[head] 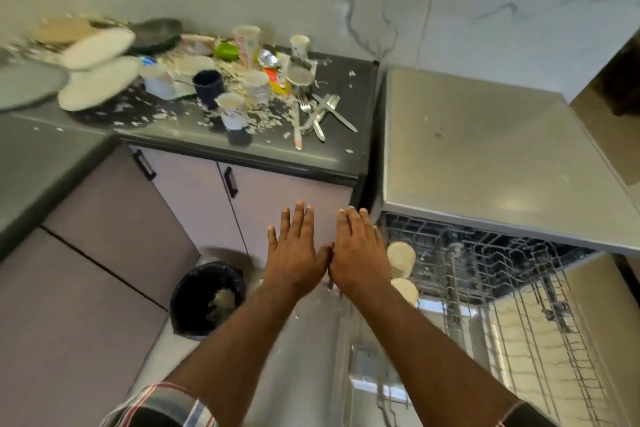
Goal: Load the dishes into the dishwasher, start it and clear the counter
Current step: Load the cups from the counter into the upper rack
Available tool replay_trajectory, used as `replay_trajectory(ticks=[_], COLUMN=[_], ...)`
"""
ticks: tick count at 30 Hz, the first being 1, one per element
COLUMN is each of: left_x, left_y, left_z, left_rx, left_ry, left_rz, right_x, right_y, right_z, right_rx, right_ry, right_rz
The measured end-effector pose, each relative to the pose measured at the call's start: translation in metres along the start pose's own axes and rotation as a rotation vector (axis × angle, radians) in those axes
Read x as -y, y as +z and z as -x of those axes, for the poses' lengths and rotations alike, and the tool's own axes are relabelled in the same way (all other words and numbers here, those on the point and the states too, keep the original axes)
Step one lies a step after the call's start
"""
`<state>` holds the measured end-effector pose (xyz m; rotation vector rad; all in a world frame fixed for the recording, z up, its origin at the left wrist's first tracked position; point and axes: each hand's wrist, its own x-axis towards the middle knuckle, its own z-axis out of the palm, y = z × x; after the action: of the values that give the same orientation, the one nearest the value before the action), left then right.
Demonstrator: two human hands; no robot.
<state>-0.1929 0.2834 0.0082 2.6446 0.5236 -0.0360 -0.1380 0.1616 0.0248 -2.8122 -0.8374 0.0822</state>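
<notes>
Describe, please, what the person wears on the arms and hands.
The left hand and right hand are bare, with no gloves or rings visible. Both forearms are uncovered. Near the left elbow a striped sleeve shows red, white, blue and dark bands.
</notes>
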Motion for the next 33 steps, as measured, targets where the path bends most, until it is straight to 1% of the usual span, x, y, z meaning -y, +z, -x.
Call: replay_trajectory(ticks=[5, 9, 14, 21, 27, 33], left_x=[0.072, 0.133, 0.179, 0.208, 0.202, 0.203], left_y=[-0.076, -0.132, -0.180, -0.209, -0.230, -0.245], left_z=[-0.021, -0.036, -0.057, -0.112, -0.192, -0.263], left_rx=[-0.066, -0.145, -0.210, -0.250, -0.253, -0.243], left_ry=[-0.009, -0.043, -0.081, -0.086, -0.120, -0.154], left_rz=[-0.010, -0.003, 0.016, 0.057, 0.070, 0.105], right_x=[0.096, 0.173, 0.234, 0.259, 0.250, 0.239], right_y=[-0.014, -0.027, -0.037, -0.039, -0.049, -0.055], right_z=[-0.044, -0.083, -0.128, -0.194, -0.278, -0.362], right_rx=[-0.075, -0.109, -0.126, -0.144, -0.137, -0.136], right_ry=[-0.045, -0.121, -0.198, -0.226, -0.227, -0.207], right_rz=[-0.014, -0.008, -0.023, -0.056, -0.095, -0.078])
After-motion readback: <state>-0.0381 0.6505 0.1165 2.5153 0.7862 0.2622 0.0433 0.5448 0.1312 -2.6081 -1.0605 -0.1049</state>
